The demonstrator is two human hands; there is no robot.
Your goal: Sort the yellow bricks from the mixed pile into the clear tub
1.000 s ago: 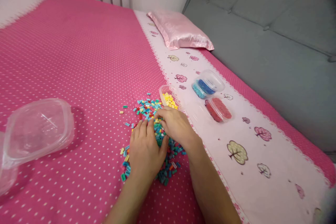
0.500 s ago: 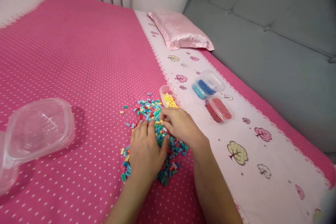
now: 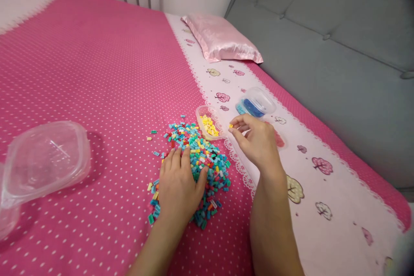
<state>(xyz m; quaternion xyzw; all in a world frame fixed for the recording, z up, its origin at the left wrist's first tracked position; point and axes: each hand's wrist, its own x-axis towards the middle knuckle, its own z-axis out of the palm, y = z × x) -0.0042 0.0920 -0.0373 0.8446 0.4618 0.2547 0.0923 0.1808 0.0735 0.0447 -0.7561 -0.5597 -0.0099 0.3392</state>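
Note:
A heap of small toy bricks [image 3: 211, 161] in teal, blue, red and yellow lies on the bedspread. My left hand [image 3: 179, 181] rests flat on its left side, fingers spread. My right hand [image 3: 255, 140] is raised to the right of the heap, pinching a small yellow-orange brick [image 3: 230, 126] between thumb and fingertips. Just left of that brick stands a clear plastic container [image 3: 198, 116] with yellow bricks [image 3: 208, 125] in it. Behind my right hand, a container of red bricks [image 3: 278, 136] is partly hidden.
A clear container with blue bricks [image 3: 252, 108] and light-blue ones stands beyond my right hand. On the left lies a large clear plastic tub [image 3: 48, 159]. A pink satin pillow [image 3: 223, 36] sits at the back, beside a grey padded panel [image 3: 323, 51].
My right hand has lifted off the heap and moved right with a yellow-orange brick in its fingers, uncovering the container of yellow bricks. My left hand has stayed in place.

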